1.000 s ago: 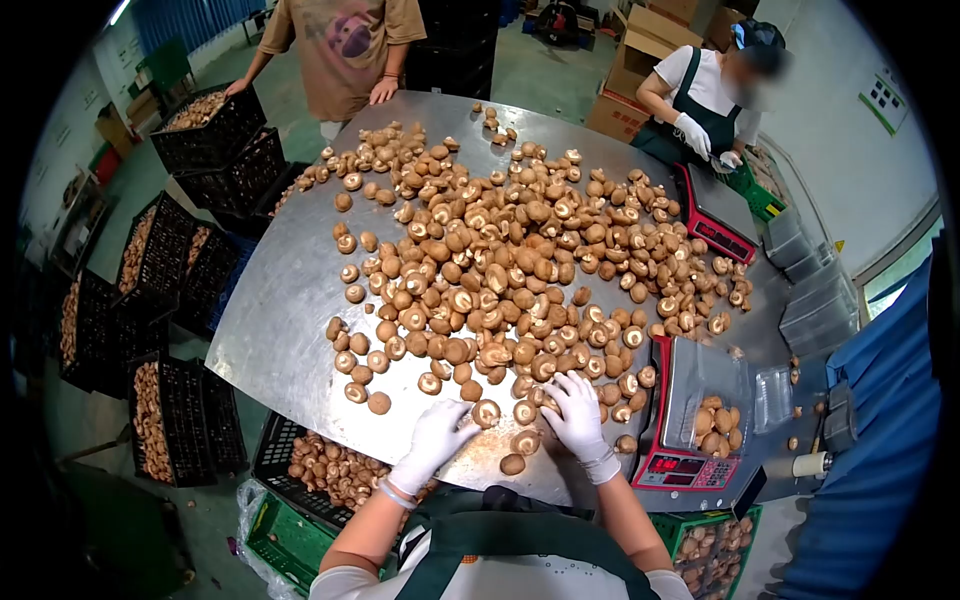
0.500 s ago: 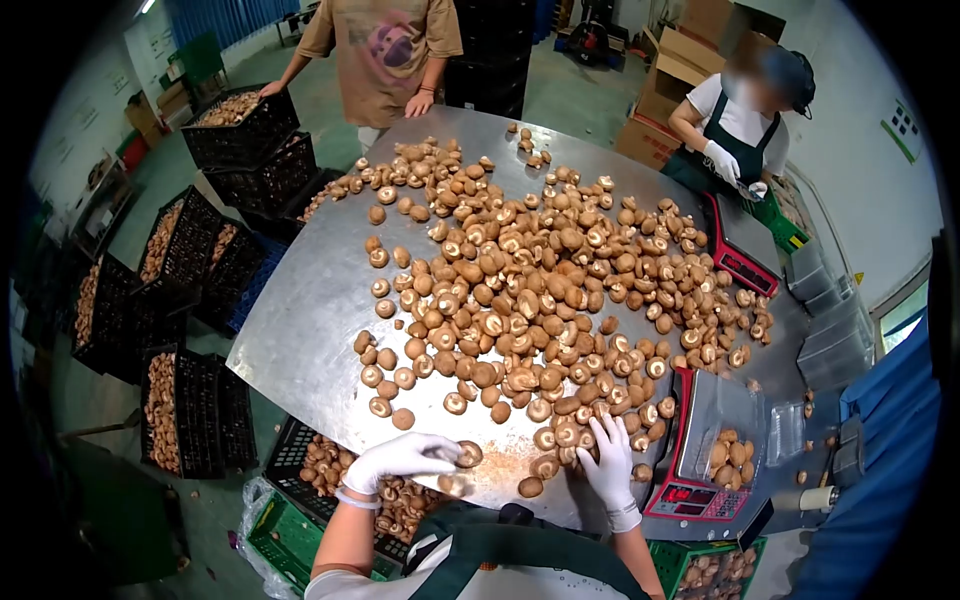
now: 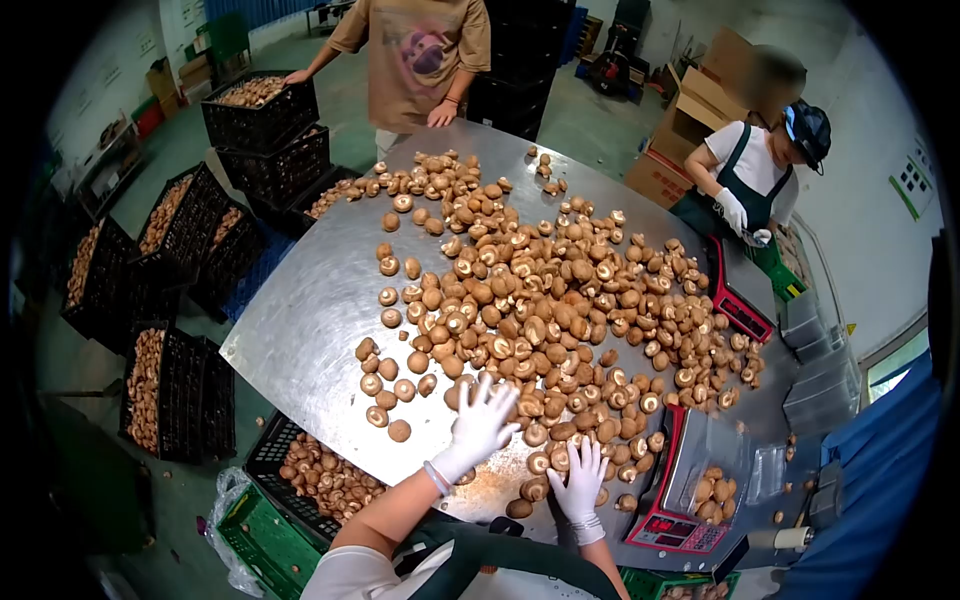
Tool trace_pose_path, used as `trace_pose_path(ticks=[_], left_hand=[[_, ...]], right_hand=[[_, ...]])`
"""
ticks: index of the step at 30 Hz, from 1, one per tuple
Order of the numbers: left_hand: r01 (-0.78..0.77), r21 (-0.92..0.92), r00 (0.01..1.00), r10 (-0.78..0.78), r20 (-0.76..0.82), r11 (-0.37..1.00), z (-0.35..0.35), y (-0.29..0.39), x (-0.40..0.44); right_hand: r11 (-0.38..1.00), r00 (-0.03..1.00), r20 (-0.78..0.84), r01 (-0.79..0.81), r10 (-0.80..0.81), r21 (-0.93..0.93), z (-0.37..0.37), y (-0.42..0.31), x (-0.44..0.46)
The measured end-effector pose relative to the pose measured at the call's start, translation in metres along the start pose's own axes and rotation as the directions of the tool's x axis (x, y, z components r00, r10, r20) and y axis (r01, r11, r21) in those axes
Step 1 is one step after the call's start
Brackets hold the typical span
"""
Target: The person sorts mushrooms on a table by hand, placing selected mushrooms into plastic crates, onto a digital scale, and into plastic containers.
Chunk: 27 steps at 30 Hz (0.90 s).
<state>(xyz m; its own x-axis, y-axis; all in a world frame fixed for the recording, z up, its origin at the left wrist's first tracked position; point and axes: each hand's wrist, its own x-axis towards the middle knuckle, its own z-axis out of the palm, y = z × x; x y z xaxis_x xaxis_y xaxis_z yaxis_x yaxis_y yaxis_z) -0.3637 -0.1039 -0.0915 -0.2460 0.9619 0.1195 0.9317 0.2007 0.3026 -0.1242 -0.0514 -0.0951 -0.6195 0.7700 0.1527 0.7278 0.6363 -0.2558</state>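
A large heap of brown shiitake mushrooms (image 3: 540, 300) spreads over the metal table (image 3: 290, 330). My left hand (image 3: 484, 428), in a white glove, reaches out with fingers spread over the heap's near edge, its fingertips at the closest mushrooms. My right hand (image 3: 580, 482), also gloved, lies lower and to the right. Its fingers are stretched out and rest against mushrooms at the near edge. Neither hand grips a mushroom that I can see. To the right of it, a clear plastic tub (image 3: 712, 460) with several mushrooms sits on a red scale (image 3: 678, 534).
Another red scale (image 3: 742, 318) stands farther right, near a co-worker (image 3: 765, 165) in a green apron. A person (image 3: 425, 60) stands at the far edge. Black crates (image 3: 265, 165) of mushrooms are stacked left; another crate (image 3: 262, 460) sits below the table beside a green crate (image 3: 265, 540).
My left hand has moved forward and right from a single mushroom near the table's front edge, and its fingers have spread. My right hand has shifted slightly left and toward me. The view has tilted.
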Motion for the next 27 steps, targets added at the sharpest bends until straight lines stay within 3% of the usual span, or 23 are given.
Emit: trace_pose_path(ticks=[7, 9, 10, 13, 14, 15, 20, 27], left_hand=[[-0.292, -0.402, 0.953, 0.298, -0.049, 0.868, -0.008, 0.006, -0.033], [-0.180, -0.323, 0.983, 0.157, -0.097, 0.929, -0.027, -0.007, -0.027], [-0.131, -0.366, 0.975, 0.052, -0.218, 0.921, -0.028, -0.018, -0.018], [0.110, -0.301, 0.901, -0.223, -0.373, 0.947, -0.019, -0.061, 0.006], [0.131, -0.313, 0.908, -0.240, -0.344, 0.941, -0.013, -0.076, 0.009], [0.153, -0.329, 0.914, -0.260, -0.310, 0.932, -0.007, -0.087, 0.011], [0.130, -0.002, 0.944, -0.124, -0.307, 0.991, 0.008, -0.093, 0.008], [0.109, 0.035, 0.964, -0.097, -0.247, 0.993, -0.007, -0.090, 0.001]], right_hand=[[1.000, 1.000, -0.004, -0.027, 0.027, 0.004, 0.001, -0.004, 0.002], [0.999, 1.000, -0.004, -0.027, 0.027, 0.021, 0.001, -0.003, -0.002], [0.999, 1.000, -0.010, -0.026, 0.026, 0.036, 0.002, -0.002, 0.000], [0.998, 0.996, -0.093, 0.015, -0.010, 0.053, 0.013, 0.006, -0.003], [0.995, 0.995, -0.097, 0.006, 0.004, 0.099, 0.021, 0.009, -0.003], [0.996, 0.989, -0.139, 0.036, -0.046, -0.076, 0.000, -0.005, 0.000], [1.000, 0.994, -0.110, 0.022, -0.022, -0.002, -0.005, -0.006, -0.004], [0.999, 0.988, -0.155, 0.032, -0.028, 0.020, -0.002, -0.005, -0.007]])
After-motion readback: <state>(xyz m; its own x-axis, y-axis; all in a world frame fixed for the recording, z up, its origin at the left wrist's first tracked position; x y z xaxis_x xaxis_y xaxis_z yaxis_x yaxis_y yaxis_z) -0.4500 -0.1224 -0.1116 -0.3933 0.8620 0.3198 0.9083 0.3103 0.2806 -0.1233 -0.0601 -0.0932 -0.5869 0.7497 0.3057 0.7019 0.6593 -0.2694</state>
